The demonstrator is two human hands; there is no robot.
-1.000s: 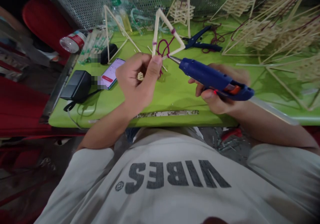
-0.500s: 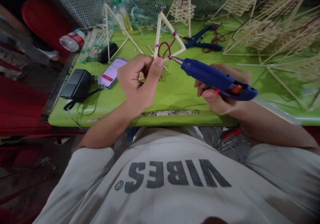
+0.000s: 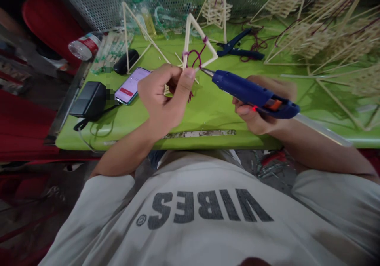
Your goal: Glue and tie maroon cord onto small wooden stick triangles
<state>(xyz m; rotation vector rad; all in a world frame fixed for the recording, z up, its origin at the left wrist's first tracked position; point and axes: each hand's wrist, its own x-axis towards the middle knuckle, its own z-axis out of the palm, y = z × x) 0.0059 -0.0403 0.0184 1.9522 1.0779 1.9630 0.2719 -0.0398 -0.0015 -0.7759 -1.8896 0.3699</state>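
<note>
**Blue glue gun (image 3: 243, 86) at the purple string (image 3: 194, 52)**

Has a black adapter (image 3: 89, 99) and a lit phone (image 3: 133, 84) near the left forearm. Pinches the wooden frame (image 3: 187, 38) narrowly between left thumb and fingers, with left hand (image 3: 162, 99) closed on its lower end, above the green table (image 3: 208, 117). Points the metal nozzle (image 3: 207, 71) at the lower string binding; cannot tell whether touching. Seems to centre the work on that joint, calling for a steady pinch. Wraps right hand (image 3: 255, 119) around the glue gun, near the pliers (image 3: 234, 46), with stick structures (image 3: 308, 40) farther right.
</note>
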